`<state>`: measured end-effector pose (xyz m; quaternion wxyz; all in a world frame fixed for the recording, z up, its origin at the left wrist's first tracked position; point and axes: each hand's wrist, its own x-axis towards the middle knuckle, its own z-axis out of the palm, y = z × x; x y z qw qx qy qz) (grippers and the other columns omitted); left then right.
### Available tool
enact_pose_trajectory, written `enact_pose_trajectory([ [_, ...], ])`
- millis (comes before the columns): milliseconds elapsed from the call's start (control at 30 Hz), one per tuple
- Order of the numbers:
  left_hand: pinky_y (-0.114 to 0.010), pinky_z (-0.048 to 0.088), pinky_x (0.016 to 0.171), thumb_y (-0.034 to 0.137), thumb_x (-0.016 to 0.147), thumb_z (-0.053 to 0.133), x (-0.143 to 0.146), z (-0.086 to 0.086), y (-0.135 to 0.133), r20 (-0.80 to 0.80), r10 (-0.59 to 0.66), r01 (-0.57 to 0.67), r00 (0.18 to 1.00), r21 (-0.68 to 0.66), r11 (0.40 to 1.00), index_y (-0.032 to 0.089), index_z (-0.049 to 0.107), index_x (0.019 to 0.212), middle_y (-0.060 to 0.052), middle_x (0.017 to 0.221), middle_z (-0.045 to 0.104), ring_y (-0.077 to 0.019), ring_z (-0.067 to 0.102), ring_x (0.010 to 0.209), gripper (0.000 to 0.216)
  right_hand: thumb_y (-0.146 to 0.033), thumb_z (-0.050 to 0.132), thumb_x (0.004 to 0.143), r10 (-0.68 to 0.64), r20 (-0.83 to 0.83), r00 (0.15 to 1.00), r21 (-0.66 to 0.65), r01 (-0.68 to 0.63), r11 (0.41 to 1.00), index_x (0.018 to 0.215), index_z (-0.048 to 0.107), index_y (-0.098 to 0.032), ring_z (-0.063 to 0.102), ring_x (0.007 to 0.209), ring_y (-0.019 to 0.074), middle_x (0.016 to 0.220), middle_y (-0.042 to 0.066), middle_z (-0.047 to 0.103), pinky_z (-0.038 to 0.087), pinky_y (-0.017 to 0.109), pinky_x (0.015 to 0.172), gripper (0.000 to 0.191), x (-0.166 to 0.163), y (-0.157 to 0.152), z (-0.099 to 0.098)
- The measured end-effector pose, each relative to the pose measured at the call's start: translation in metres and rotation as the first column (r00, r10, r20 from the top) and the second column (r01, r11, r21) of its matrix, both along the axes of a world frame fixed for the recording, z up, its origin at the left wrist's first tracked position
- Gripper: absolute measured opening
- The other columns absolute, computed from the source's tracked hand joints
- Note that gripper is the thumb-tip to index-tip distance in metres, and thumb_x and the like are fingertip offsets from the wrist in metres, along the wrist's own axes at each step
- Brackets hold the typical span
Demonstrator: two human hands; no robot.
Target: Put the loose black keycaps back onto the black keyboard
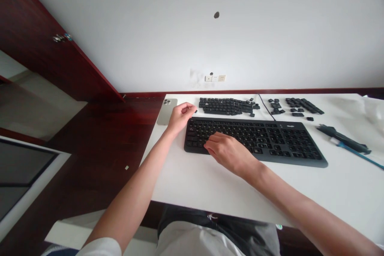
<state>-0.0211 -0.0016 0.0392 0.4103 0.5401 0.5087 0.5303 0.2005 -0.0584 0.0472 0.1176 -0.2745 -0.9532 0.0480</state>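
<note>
So the white table (210,178) is sitting right in front of my lap, and the right hand (225,148) is curling its fingers down onto the lower left part of the black keyboard (264,138), which is lying flat on the tabletop. Can't tell if those fingers are gripping a key, they're hiding the spot. Off to the right, a long black item (343,139) and a blue stick (360,155) are lying near the keyboard. The left hand (180,117) is hanging out by the top left corner, fingertips bunching at a small dark keycap (196,111); can't say whether it's actually pinched. A phone (163,114) is resting beside that hand. Behind the keyboard, loose black keycaps (223,106) are spreading out in groups, with a cable (266,107) running between them. Wall sockets (215,78) are showing farther back.
</note>
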Motion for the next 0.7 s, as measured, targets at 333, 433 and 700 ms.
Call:
enact_pose_trajectory([
  [333, -0.025, 0.033, 0.057, 0.044, 0.091, 0.067, 0.006, -0.009, -0.002, -0.264, 0.041, -0.001, 0.964, 0.149, 0.989, 0.018, 0.069, 0.083, 0.002, 0.065, 0.055, -0.0113, 0.046, 0.059, 0.028, 0.000, 0.055, 0.093, 0.138, 0.307, 0.942, 0.215, -0.210, 0.954, 0.091, 0.071, -0.014, 0.064, 0.079, 0.0243, 0.084, 0.008, 0.067, 0.048, 0.037, 0.065, 0.021, -0.012, -0.010, 0.013],
  [433, -0.024, 0.033, 0.057, 0.043, 0.093, 0.065, 0.007, -0.006, -0.006, -0.327, 0.092, -0.025, 0.941, 0.201, 0.979, 0.019, 0.068, 0.083, 0.004, 0.061, 0.052, -0.0110, 0.044, 0.057, 0.026, -0.002, 0.056, 0.095, 0.173, 0.246, 0.954, 0.122, -0.208, 0.970, 0.090, 0.071, -0.014, 0.064, 0.080, 0.0229, 0.085, 0.007, 0.069, 0.049, 0.035, 0.068, 0.020, -0.006, -0.004, 0.011],
  [700, -0.026, 0.032, 0.060, 0.035, 0.091, 0.065, 0.003, -0.003, -0.008, -0.516, 0.348, -0.202, 0.783, 0.318, 0.926, 0.021, 0.070, 0.082, 0.006, 0.053, 0.046, -0.0110, 0.043, 0.052, 0.018, -0.023, 0.057, 0.103, -0.062, -0.298, 0.953, -0.043, 0.051, 0.998, 0.100, 0.079, -0.019, 0.068, 0.094, 0.0224, 0.100, 0.008, 0.077, 0.054, 0.035, 0.085, 0.023, 0.029, 0.054, 0.003],
])
